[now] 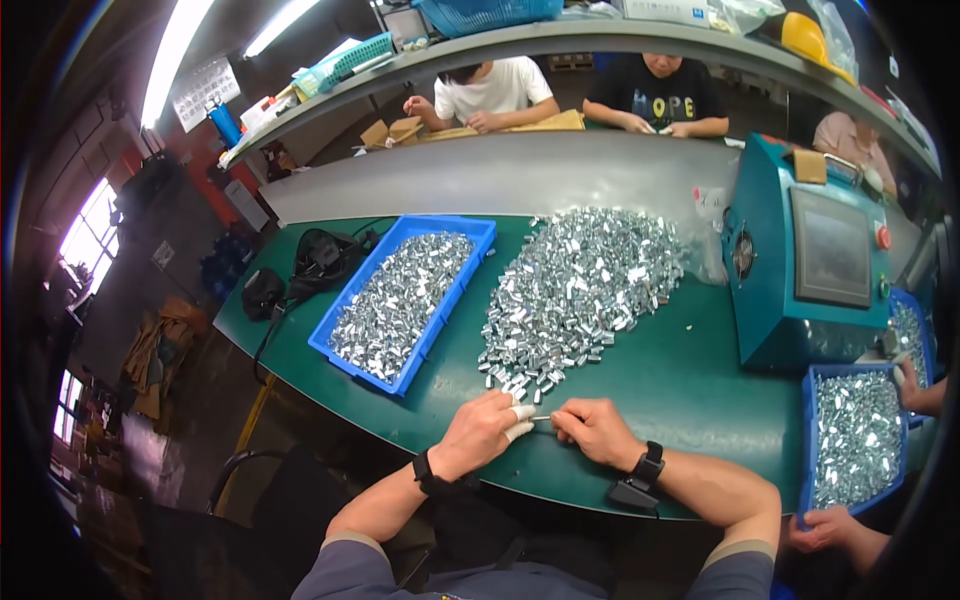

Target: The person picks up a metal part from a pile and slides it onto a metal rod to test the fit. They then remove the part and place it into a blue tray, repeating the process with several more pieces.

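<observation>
My left hand (pixel 484 429), with white finger cots on two fingertips, pinches one end of a thin metal pin (pixel 541 418). My right hand (pixel 597 431) pinches the other end, just right of it. Both hands rest at the near edge of the green table (pixel 680 390), directly below a large loose pile of small shiny metal parts (pixel 580 285). A blue tray (pixel 405 300) filled with the same parts lies to the left of the pile.
A teal machine with a screen (pixel 810 270) stands at the right. Beside it, another blue tray of parts (pixel 855 435) is held by a neighbour's hand (pixel 825 527). Two people sit at the far bench. Black cables and a black device (pixel 315 262) lie at the left.
</observation>
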The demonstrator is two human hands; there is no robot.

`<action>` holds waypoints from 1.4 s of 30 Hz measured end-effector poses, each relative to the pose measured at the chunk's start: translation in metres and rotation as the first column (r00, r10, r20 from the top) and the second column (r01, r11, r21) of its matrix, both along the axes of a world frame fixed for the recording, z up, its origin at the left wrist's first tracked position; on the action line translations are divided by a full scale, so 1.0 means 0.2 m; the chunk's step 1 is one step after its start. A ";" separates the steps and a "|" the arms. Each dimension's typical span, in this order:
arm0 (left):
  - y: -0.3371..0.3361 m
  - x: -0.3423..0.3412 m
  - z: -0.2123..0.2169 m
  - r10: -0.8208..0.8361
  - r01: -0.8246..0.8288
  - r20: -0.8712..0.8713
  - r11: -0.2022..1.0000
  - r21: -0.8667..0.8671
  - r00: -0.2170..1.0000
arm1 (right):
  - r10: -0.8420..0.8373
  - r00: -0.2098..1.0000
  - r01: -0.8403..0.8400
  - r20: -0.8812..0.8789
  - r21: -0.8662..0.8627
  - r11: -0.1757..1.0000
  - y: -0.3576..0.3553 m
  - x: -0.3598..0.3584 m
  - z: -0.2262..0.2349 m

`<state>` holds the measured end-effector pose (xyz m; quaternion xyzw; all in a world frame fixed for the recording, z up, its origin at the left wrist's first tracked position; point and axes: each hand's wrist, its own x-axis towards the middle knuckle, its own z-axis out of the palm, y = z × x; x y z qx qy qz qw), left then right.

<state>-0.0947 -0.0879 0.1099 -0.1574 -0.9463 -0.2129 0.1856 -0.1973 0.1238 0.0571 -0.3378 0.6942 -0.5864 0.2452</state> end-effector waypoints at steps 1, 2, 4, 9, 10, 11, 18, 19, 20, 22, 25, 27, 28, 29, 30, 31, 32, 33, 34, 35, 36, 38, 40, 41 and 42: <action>0.00 0.00 -0.01 -0.006 0.006 0.020 1.000 0.016 1.000 | -0.028 0.999 0.028 0.025 -0.030 0.999 0.00 0.00 -0.01; 0.00 0.00 -0.01 0.000 0.000 0.007 1.000 0.015 1.000 | -0.022 1.000 0.023 0.012 -0.031 0.999 0.00 0.00 -0.01; 0.01 0.01 -0.01 0.007 -0.008 0.035 1.000 0.024 0.999 | -0.047 0.998 0.049 0.029 -0.097 0.994 0.00 0.00 0.01; 0.08 0.00 -0.03 -0.002 -0.011 0.072 0.983 0.185 0.997 | -0.014 1.000 0.015 0.004 -0.080 0.997 0.00 0.02 0.05; 0.08 -0.01 -0.04 -0.001 -0.011 0.067 0.983 0.184 0.998 | 0.001 1.000 0.000 0.016 -0.049 0.999 0.00 0.02 0.05; 0.08 -0.01 -0.05 0.004 -0.019 0.078 0.980 0.197 0.997 | 0.002 1.000 -0.001 0.018 -0.045 0.999 0.00 0.01 0.04; 0.10 0.02 -0.03 0.075 -0.152 0.190 0.889 0.431 0.979 | -0.058 0.994 0.068 0.092 -0.116 0.991 0.00 0.01 0.04; 0.10 0.02 -0.04 0.075 -0.152 0.190 0.890 0.429 0.979 | -0.053 0.995 0.064 0.087 -0.123 0.990 0.00 0.01 0.05; 0.10 0.02 -0.06 0.073 -0.139 0.168 0.896 0.421 0.983 | -0.046 0.996 0.056 0.082 -0.129 0.990 0.00 0.02 0.05; 0.11 0.02 -0.07 0.074 -0.128 0.145 0.902 0.412 0.987 | -0.055 0.995 0.063 0.086 -0.092 0.994 0.00 0.01 0.04; 0.13 0.00 -0.07 0.093 -0.086 -0.005 0.936 0.340 0.996 | -0.073 0.994 0.077 0.078 -0.053 0.996 0.01 0.00 0.03; 0.12 -0.01 -0.06 0.090 -0.078 -0.021 0.941 0.328 0.996 | -0.082 0.994 0.086 0.066 -0.054 0.995 0.01 0.00 0.04; 0.12 -0.01 -0.05 0.090 -0.077 -0.024 0.941 0.329 0.996 | -0.082 0.991 0.086 0.102 -0.032 0.996 0.01 0.01 0.05; 0.12 0.00 -0.05 0.070 -0.052 -0.045 0.946 0.320 0.997 | -0.081 0.987 0.083 0.137 -0.011 0.996 0.01 0.01 0.05; 0.12 0.01 -0.04 0.051 -0.028 -0.065 0.950 0.310 0.997 | -0.079 0.988 0.081 0.134 -0.011 0.997 0.01 0.02 0.06; 0.11 0.02 -0.04 0.053 -0.030 -0.067 0.950 0.310 0.996 | -0.074 0.990 0.075 0.119 -0.004 0.997 0.02 0.02 0.06; 0.10 0.04 -0.03 0.060 -0.044 -0.047 0.958 0.284 0.997 | -0.069 0.992 0.069 0.105 0.003 0.998 0.02 0.03 0.07; 0.09 0.06 -0.02 0.067 -0.059 -0.025 0.964 0.258 0.997 | -0.067 0.992 0.067 0.106 0.003 0.998 0.02 0.03 0.06; 0.08 0.07 -0.02 0.069 -0.061 -0.022 0.964 0.258 0.997 | -0.096 0.983 0.100 0.154 -0.022 0.995 0.02 0.03 0.03; 0.04 0.09 -0.02 0.102 -0.085 -0.060 0.967 0.239 0.993 | -0.121 0.971 0.132 0.205 -0.044 0.990 0.02 0.04 0.02; -0.01 0.09 -0.02 0.138 -0.118 -0.074 0.967 0.227 0.988 | -0.116 0.966 0.126 0.232 -0.032 0.991 0.02 0.02 0.00; -0.16 0.08 0.00 0.235 -0.221 -0.080 0.963 0.156 0.969 | -0.157 0.947 0.184 0.280 -0.072 0.980 0.00 -0.02 -0.01; -0.33 0.07 0.04 0.378 -0.355 -0.129 0.919 0.172 0.917 | -0.164 0.954 0.187 0.250 -0.073 0.980 0.00 -0.01 0.04; -0.45 0.07 0.04 0.507 -0.499 -0.138 0.862 0.090 0.851 | -0.166 0.956 0.190 0.242 -0.079 0.979 0.00 -0.01 0.06; -0.50 0.04 0.11 0.510 -0.517 -0.260 0.855 0.048 0.820 | -0.182 0.955 0.206 0.233 -0.080 0.975 0.01 -0.02 0.07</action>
